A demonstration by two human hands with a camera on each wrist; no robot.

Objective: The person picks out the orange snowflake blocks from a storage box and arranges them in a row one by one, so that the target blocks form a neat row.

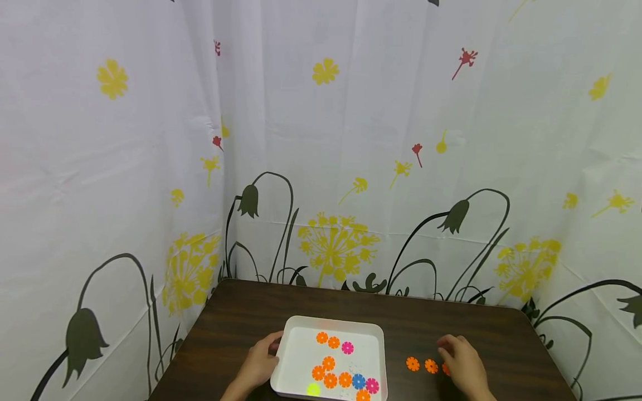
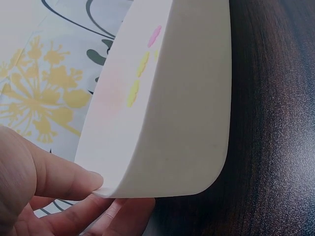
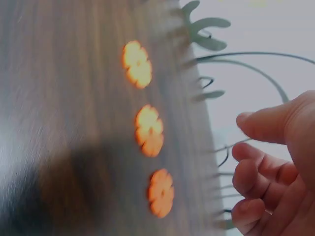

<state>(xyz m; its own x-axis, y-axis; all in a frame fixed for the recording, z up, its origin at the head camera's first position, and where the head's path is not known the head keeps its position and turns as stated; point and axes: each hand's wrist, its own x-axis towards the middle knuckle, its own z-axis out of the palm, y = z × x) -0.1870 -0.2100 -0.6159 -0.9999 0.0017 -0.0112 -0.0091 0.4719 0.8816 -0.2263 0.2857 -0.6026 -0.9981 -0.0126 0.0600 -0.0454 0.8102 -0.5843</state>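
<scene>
While the left hand (image 1: 258, 362) pinches the left edge of the white tray (image 1: 296, 348), thumb over the rim and fingers beneath, the right hand (image 1: 463, 365) hangs to the right of the tray, over the dark wood-grain table (image 1: 241, 312). Right fingers loosely bent, narrow gap between thumb and index; nothing seen in them. Three orange flower-shaped discs (image 1: 412, 364) in a row on the table, right of the tray; in the head view the right hand partly covers the one farthest from it. Inside the tray: seven orange discs (image 1: 328, 363), two pink discs (image 1: 348, 347), one blue disc (image 1: 358, 381), one yellow-green disc (image 1: 313, 389), most in its near half. Faint specks (image 1: 355, 368) there too, possibly clear pieces. Beyond the tray, a flower-printed white curtain (image 1: 281, 111).
</scene>
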